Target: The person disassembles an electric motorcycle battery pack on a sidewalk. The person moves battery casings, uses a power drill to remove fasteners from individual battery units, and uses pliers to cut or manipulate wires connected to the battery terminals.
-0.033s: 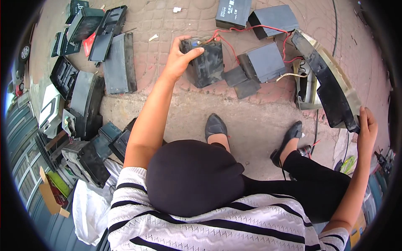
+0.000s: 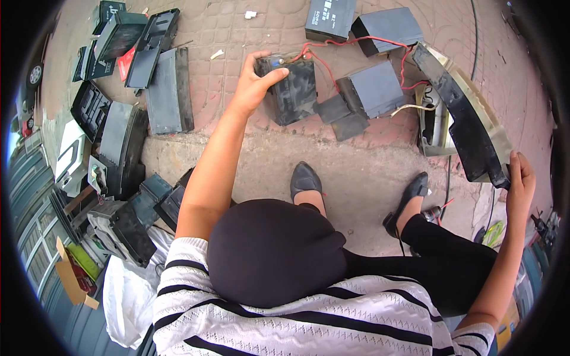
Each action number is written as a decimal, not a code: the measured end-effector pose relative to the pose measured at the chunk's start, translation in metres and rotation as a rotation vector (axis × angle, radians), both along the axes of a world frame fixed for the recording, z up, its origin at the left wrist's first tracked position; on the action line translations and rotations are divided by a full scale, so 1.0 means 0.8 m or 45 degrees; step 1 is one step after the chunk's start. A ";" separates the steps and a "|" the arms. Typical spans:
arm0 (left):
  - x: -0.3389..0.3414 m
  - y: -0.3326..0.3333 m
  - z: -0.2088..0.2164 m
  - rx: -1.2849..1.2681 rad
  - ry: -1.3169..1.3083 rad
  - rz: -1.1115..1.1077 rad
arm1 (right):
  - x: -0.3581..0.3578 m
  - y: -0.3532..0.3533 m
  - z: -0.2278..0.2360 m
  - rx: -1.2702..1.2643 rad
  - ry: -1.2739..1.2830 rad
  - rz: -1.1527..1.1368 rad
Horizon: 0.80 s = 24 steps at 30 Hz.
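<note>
My left hand (image 2: 254, 83) grips the near-left top edge of a scuffed black battery (image 2: 291, 92), thumb on top and fingers round its side. Red wire (image 2: 323, 43) runs from the battery's terminal across to other batteries on the right. My right hand (image 2: 520, 181) is closed on the lower end of a long curved casing panel (image 2: 463, 113), dark inside and cream along its outer side. The panel stands tilted over a cream housing (image 2: 431, 139) that a pale wire (image 2: 418, 106) enters. Beside the held battery lies a grey-topped battery (image 2: 377, 89) with dark flaps (image 2: 343, 115).
Two more batteries (image 2: 389, 28) (image 2: 331, 18) lie at the far side. On the left are piled casings (image 2: 169, 92), a black tray (image 2: 90, 110), a white plastic bag (image 2: 127, 296) and an open carton (image 2: 74, 279). A drill-like tool (image 2: 432, 212) rests by my right shoe (image 2: 415, 187).
</note>
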<state>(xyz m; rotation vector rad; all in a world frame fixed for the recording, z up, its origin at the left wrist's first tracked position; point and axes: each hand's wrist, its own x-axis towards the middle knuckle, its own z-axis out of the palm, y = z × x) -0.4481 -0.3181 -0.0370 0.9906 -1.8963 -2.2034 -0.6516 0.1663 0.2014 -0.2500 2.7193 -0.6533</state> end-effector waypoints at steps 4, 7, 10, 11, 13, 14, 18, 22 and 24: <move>0.002 -0.001 -0.002 -0.068 -0.018 -0.013 | 0.000 -0.001 0.001 0.045 0.012 0.016; 0.002 -0.001 -0.003 -0.055 -0.014 -0.010 | 0.002 0.000 -0.003 0.034 0.043 0.007; 0.001 -0.001 -0.002 -0.052 -0.008 -0.009 | 0.001 -0.001 -0.002 0.034 0.074 0.007; 0.002 -0.002 -0.002 -0.052 -0.009 -0.015 | 0.002 -0.001 -0.003 0.039 0.069 -0.001; 0.003 -0.003 0.000 -0.058 -0.036 -0.016 | -0.002 0.000 -0.003 0.053 0.047 0.013; 0.002 -0.002 0.001 -0.055 -0.038 -0.029 | -0.003 0.002 -0.002 0.071 0.027 0.031; 0.001 -0.001 0.002 -0.003 -0.050 -0.040 | -0.005 0.008 -0.005 0.033 0.004 0.036; -0.002 0.002 0.003 -0.002 -0.074 -0.030 | -0.003 0.007 -0.007 0.012 0.025 0.055; -0.001 0.000 0.003 0.003 -0.077 -0.037 | -0.002 0.003 -0.008 0.026 0.046 0.062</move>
